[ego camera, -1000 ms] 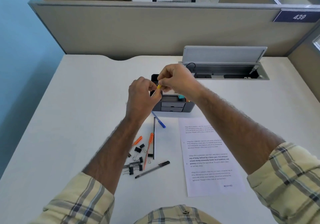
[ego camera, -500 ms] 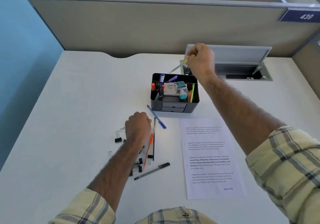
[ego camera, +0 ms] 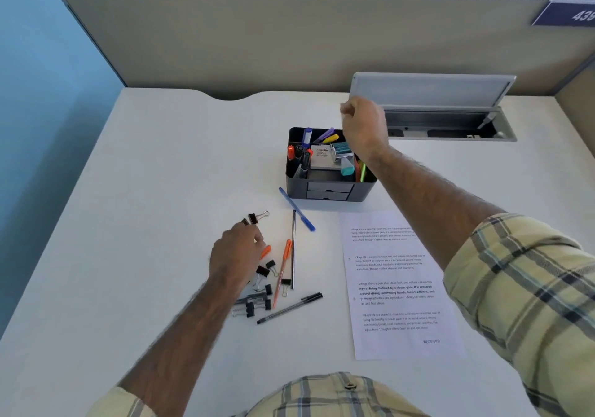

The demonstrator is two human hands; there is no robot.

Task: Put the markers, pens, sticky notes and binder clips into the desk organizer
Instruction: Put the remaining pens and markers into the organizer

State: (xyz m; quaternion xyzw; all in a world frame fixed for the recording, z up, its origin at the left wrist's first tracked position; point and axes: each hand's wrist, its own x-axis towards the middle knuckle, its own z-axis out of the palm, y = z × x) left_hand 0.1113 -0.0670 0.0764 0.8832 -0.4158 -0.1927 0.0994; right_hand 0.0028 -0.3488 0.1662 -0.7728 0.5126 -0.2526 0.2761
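And that slim yellow-capped pen is in! Half a second ago it was up in the right hand, now its cap pokes out of the back of the dark grey plastic desk organizer. The hand hangs over the organizer's 1 o'clock corner, fingers curled, nothing visible in them. That's one more pen home.

Down at 7 o'clock from the organizer, the left hand has dropped from the hand-to-hand meeting a second ago onto the scatter of black metal binder clips. Its fingers curl downward beside a short orange marker. I cannot tell whether they have closed on anything, because the back of the hand hides the fingertips. One clip sits alone at the hand's 12 o'clock.

Plenty is left on the white desk:
- A blue ballpoint pen lies slanted just off the organizer's front-left corner.
- A thin black pen lies straight up and down.
- A long orange pen lies close beside the thin black one.
- A black-capped fineliner lies at 5 o'clock of the clip pile.

The printed white sheet lies at 5 o'clock of the organizer. My read is that the left hand is lining up the next pickup.
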